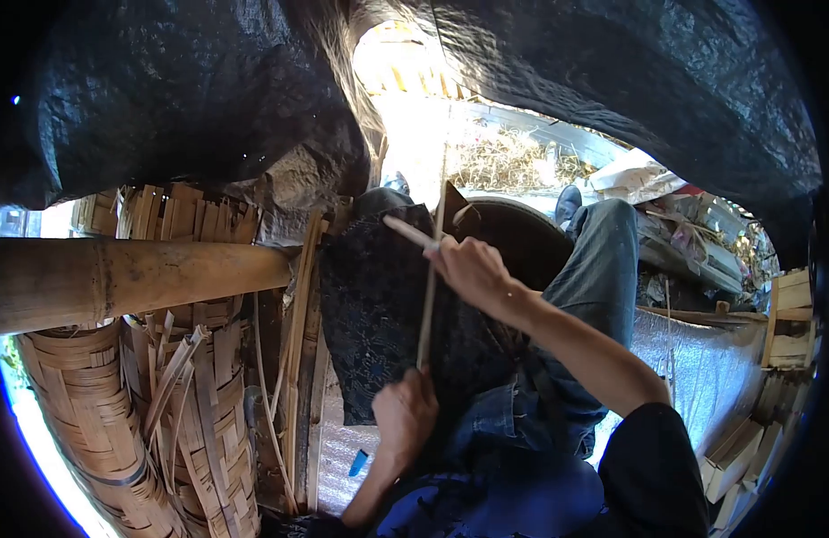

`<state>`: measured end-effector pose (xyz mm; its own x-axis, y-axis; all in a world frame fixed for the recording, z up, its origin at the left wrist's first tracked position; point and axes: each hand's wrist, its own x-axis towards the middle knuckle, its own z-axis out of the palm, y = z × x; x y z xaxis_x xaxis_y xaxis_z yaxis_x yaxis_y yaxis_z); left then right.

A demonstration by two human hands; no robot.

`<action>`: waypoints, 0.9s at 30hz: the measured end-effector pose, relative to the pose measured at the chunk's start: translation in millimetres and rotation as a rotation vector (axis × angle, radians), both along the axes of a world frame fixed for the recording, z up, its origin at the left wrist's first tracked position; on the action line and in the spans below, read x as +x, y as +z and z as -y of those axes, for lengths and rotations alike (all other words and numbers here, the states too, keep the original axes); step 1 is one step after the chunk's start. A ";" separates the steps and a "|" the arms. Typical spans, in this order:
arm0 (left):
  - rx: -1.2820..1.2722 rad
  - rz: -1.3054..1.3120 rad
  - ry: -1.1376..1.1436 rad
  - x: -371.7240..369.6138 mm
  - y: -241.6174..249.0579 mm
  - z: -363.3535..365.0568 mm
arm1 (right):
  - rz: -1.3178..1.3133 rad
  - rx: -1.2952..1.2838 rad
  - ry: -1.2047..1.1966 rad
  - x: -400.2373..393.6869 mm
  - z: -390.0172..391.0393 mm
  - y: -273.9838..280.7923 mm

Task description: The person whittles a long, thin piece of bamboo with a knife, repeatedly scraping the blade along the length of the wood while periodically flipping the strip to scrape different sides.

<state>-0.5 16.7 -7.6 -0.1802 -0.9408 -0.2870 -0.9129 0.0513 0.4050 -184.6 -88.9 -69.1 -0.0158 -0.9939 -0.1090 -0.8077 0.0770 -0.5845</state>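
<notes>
Bamboo strip (428,296) held near-upright; lower end pinched by left hand (404,412); knife (413,233) gripped across top by right hand (473,269).

Site: open-air bamboo-weaving workshop | Evidence: woven bamboo baskets (83,403), loose bamboo strips (293,350), bamboo pole (119,278), black tarpaulin roof (181,90)

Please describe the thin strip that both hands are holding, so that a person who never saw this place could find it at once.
Start at the thick bamboo pole lying across the left side, then go right to the dark patterned cloth over the person's lap. Above the cloth, the bamboo strip runs nearly upright from the left hand to the right hand. Unlike the loose strips heaped at left, it is single, straight and gripped.
</notes>
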 end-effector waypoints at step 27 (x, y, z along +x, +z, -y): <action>-0.021 0.275 -0.081 3.0 8.5 24.4 | 0.149 -0.001 0.242 -5.1 -32.3 14.7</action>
<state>2.5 -7.7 0.9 -0.1729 -0.9328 -0.3162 -0.9809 0.1340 0.1410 -189.7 -56.6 -54.5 0.2377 -0.9670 -0.0914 -0.7080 -0.1081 -0.6979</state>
